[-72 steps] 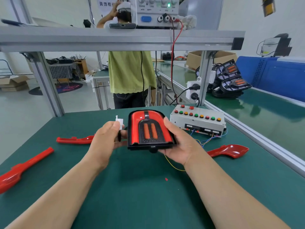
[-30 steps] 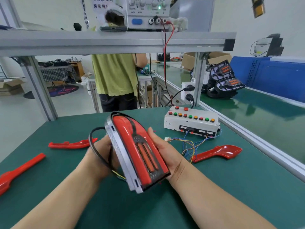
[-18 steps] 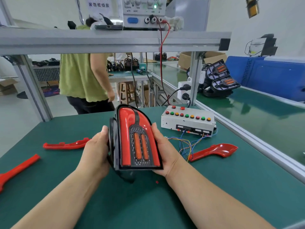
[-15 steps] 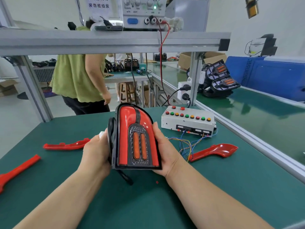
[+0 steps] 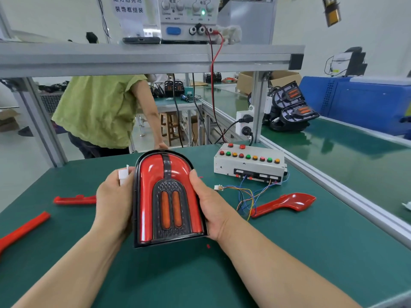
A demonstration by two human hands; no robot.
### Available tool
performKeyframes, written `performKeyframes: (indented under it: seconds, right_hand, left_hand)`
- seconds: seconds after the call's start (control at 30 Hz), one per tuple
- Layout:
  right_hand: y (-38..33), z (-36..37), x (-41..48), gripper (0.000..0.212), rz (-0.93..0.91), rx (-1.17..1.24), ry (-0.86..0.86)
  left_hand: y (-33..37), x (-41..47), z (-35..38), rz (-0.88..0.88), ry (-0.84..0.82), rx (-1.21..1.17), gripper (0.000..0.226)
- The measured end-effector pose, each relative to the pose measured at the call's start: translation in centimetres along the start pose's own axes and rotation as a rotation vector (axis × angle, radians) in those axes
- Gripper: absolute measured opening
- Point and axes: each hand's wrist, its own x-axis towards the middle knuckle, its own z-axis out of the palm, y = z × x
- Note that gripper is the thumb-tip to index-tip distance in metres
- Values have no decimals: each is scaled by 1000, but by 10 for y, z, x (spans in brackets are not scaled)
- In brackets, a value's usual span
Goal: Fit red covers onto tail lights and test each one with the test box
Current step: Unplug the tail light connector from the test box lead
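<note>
A tail light (image 5: pixel 169 196) with a red cover and two orange strips faces me above the green table (image 5: pixel 289 252). My left hand (image 5: pixel 113 201) grips its left edge and also holds a white connector (image 5: pixel 123 174) at the fingertips. My right hand (image 5: pixel 209 207) grips its right edge, thumb on the cover. The white test box (image 5: pixel 249 166) with coloured buttons stands at the back right. Its coloured wires (image 5: pixel 246 194) end in a loose white plug (image 5: pixel 218 187) on the table.
Loose red covers lie on the table: one (image 5: pixel 284 204) at the right, one (image 5: pixel 75 199) left of my hand, another (image 5: pixel 22 230) at the far left. A person in a green shirt (image 5: pixel 100 112) stands behind the table. More tail lights (image 5: pixel 291 107) sit on the right conveyor.
The tail light has turned from edge-on to facing me flat. My left hand now shows the white connector. The person behind has stepped closer to the table.
</note>
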Motion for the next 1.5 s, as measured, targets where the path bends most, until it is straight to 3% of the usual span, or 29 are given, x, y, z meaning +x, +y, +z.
performKeyframes:
  seconds: [0.17,0.37,0.57,0.8,0.9,1.13,1.23,1.37,1.5]
  right_hand:
    - [3,3,3,59,-33,-30,45]
    - [6,7,4,59,-53,-80,98]
    - [5,10,-1,66,6,-92,93]
    - [4,14,-2,67,-18,-157,212]
    - [3,13,0,64,-52,-162,238]
    - [-7,4,2,60,-178,-183,418]
    - [-5,-1,4,56,-293,-232,432]
    - [-4,-6,8,74,-307,-297,448]
    - [-9,-9,6,57,-301,-359,429]
  left_hand:
    - [4,0,-2,-143,-14,5,56]
    - [2,-13,1,-359,-163,-271,61]
    - [7,-18,-2,-386,-279,-372,73]
    - [6,-9,-2,-333,-165,-207,65]
    - [3,-8,2,-393,-217,-261,63]
    - [-1,-10,13,-434,-542,-346,75]
    - [-4,-15,17,-442,-549,-333,65]
    - [-7,-17,19,-461,-487,-324,60]
    - [-9,-18,20,-456,-475,-298,56]
